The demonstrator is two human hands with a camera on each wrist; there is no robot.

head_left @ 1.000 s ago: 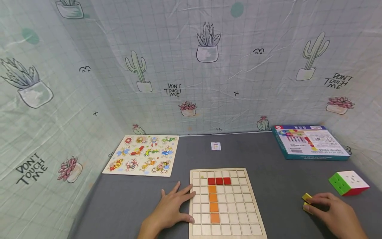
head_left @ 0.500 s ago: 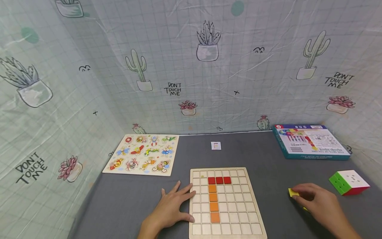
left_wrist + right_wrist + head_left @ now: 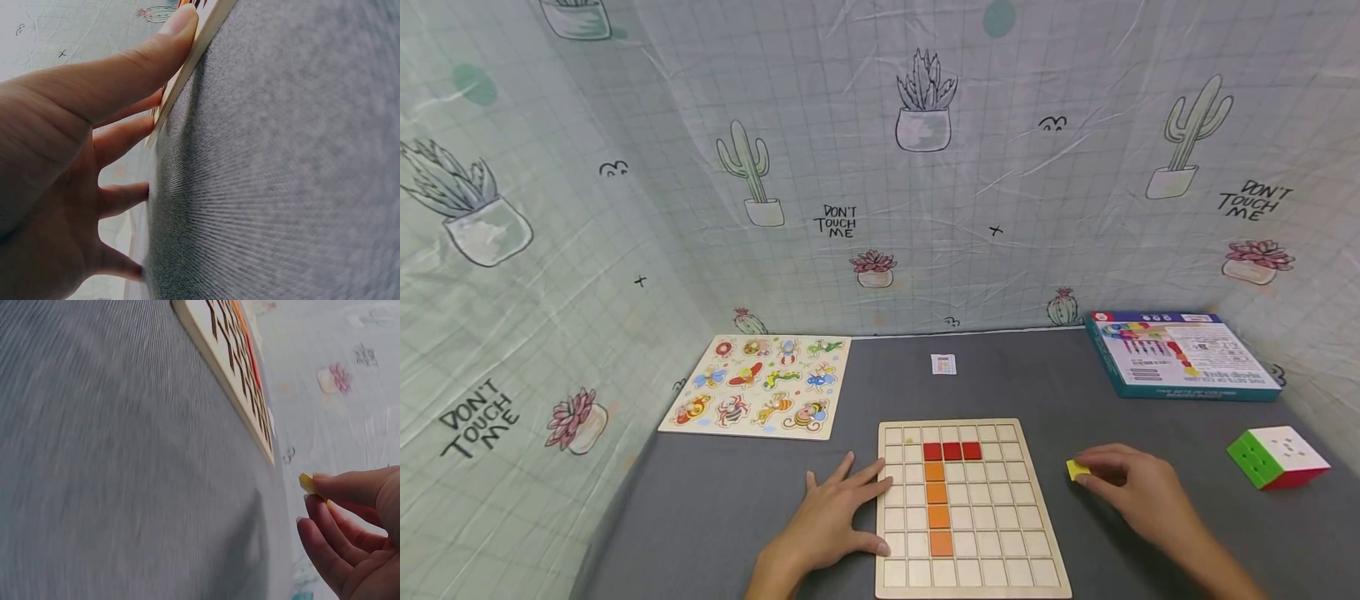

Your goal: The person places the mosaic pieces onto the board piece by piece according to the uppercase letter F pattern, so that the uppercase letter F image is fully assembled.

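A pale wooden grid board [image 3: 972, 591] lies on the grey table in the head view. Three red tiles [image 3: 952, 451] form a row near its top, and several orange tiles [image 3: 938, 517] run down a column below the leftmost red one. My left hand [image 3: 829, 518] rests at the board's left edge, fingers spread, with thumb and fingertips on the rim. Right of the board, my right hand [image 3: 1138, 485] pinches a yellow tile [image 3: 1077, 470] between thumb and fingers. In the right wrist view the yellow tile [image 3: 307, 483] sticks out past the fingertips, raised off the table.
A puzzle board with insect pictures [image 3: 756, 387] lies at the back left. A small printed card [image 3: 943, 364] is behind the grid board. At the right are a flat teal-edged box [image 3: 1183, 358] and a speed cube [image 3: 1279, 458]. A patterned curtain [image 3: 917, 192] hangs behind.
My right hand has lifted the yellow tile and carried it left, toward the grid board. A second yellow piece near that hand is no longer seen. My left hand has stayed put.
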